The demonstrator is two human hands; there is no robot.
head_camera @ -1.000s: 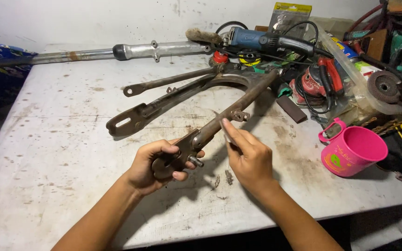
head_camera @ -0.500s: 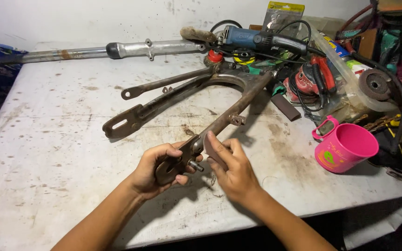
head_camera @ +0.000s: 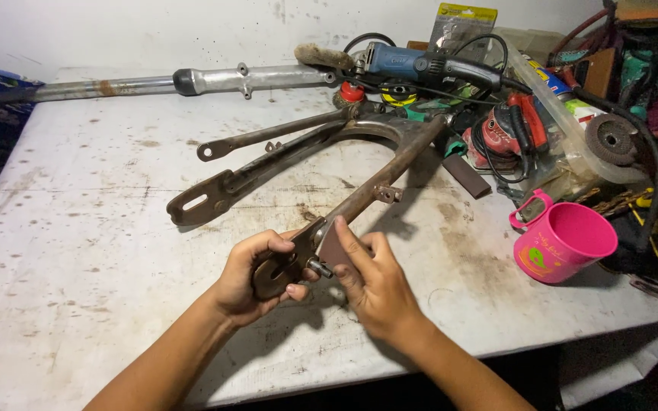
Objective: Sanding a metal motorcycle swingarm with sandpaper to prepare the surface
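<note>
the left hand (head_camera: 257,280) has its grip closed round the near end of the rusty swingarm (head_camera: 359,194), low in the frame's centre, lifted off the stained tabletop (head_camera: 78,228). just right, the right hand (head_camera: 375,281) presses a small brown piece against that end. a pink cup (head_camera: 561,243) stands at far right.

A stained white table (head_camera: 78,228) carries a rusty swingarm (head_camera: 283,164) at its centre, a silver fork tube (head_camera: 192,80) at eleven o'clock, a blue angle grinder (head_camera: 428,65) at one, a red power tool (head_camera: 508,133) at two, and a pink cup (head_camera: 565,243) at three.
</note>
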